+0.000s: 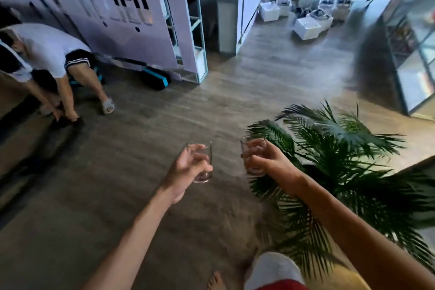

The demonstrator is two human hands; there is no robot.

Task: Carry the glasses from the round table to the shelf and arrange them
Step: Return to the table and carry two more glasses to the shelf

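Note:
I hold one clear glass in each hand, out in front of me above a wooden floor. My left hand [188,167] wraps around a clear glass [204,175], upright, its base showing below my fingers. My right hand [263,160] grips a second clear glass [253,170], also upright, in front of palm fronds. The round table is not in view. A white open shelf unit [194,23] stands at the end of a lilac wall, far ahead. A glass-fronted shelf [414,59] is at the right edge.
A potted palm [341,160] fills the lower right, close to my right arm. A person in a white shirt [47,54] bends over at the left. A black and blue case [155,79] lies by the wall. White boxes [306,27] sit on the floor far back.

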